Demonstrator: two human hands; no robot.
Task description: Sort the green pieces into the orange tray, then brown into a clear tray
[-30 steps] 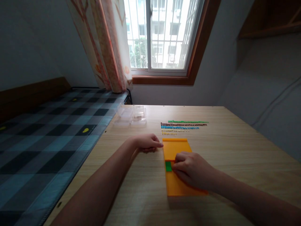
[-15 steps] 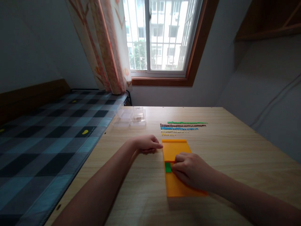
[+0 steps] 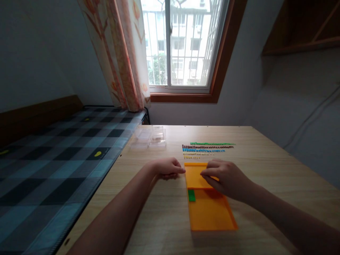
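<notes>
A flat orange tray (image 3: pixel 209 212) lies on the wooden table (image 3: pixel 268 170) in front of me. A small green piece (image 3: pixel 191 195) sits in it against the left wall. My left hand (image 3: pixel 167 167) rests on the table, fingers curled, its fingertips against the tray's upper left corner. My right hand (image 3: pixel 227 178) hovers over the tray's far half, fingers drawn together and pointing left; I cannot see anything in them. Just beyond the tray lie rows of tiny pieces: green (image 3: pixel 212 143), brown (image 3: pixel 208 146), blue (image 3: pixel 203 150) and yellow (image 3: pixel 192 154).
Clear plastic boxes (image 3: pixel 150 137) stand at the table's far left. A bed with a checked cover (image 3: pixel 66 156) adjoins the table's left edge. A window (image 3: pixel 183 42) and curtain (image 3: pixel 124 60) are behind; a grey wall runs along the right.
My right hand has lifted off the green piece and moved up the tray toward the rows. The green piece stays in the tray. The left hand has not moved; the camera tilted slightly.
</notes>
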